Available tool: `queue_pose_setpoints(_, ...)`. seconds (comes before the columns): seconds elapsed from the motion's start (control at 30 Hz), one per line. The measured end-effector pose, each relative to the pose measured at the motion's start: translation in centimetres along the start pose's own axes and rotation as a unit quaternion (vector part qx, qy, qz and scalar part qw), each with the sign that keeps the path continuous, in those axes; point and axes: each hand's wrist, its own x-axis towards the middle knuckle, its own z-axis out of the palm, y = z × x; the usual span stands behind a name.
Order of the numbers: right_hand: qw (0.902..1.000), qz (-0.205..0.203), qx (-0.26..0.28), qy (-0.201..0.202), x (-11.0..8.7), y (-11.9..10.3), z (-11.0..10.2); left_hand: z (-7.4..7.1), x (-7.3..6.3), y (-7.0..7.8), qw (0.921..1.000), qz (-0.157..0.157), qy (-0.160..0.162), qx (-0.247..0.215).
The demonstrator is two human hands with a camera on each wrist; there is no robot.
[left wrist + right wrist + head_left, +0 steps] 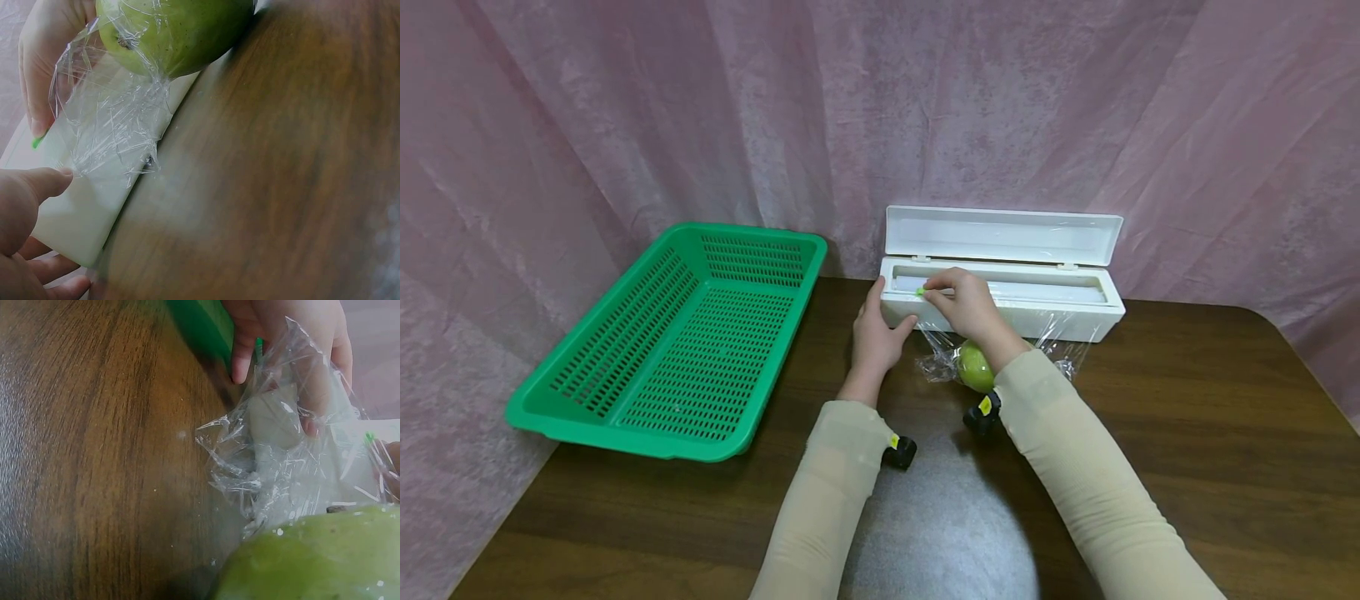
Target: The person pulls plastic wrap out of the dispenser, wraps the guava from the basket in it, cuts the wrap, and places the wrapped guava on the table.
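One long white plastic box (1026,317), lid raised, stood right of the frame's centre, probably light and stiff, best held by its ends; the left hand (877,333) gripped its left end. Clear crinkled plastic film (938,364) hung below, seemingly flimsy and clingy, best taken by its edges. A round green fruit (975,368), likely firm, had film across it, the right sleeve (1037,385) partly hiding it. The right hand (967,304) pinched a tiny bright-green tab (920,292), mostly covered.
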Motion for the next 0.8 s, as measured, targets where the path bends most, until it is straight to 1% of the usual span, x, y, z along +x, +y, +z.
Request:
queue_pose_setpoints(0.33, 1.0, 0.0, -0.001, 0.005, -0.07, 0.14, 0.02, -0.03, -0.01, -0.03, 1.0, 0.001, -0.003, -0.003)
queue_pose_setpoints(0.63, 1.0, -0.002, 0.001, 0.006, -0.06, 0.13, -0.07, 0.05, 0.06, -0.14, 1.0, 0.003, 0.006, -0.005)
queue_pose_setpoints(0.8, 1.0, -0.002, 0.001, 0.007, -0.11, 0.14, -0.09, 0.04, 0.0, -0.11, 1.0, 0.003, 0.005, -0.005)
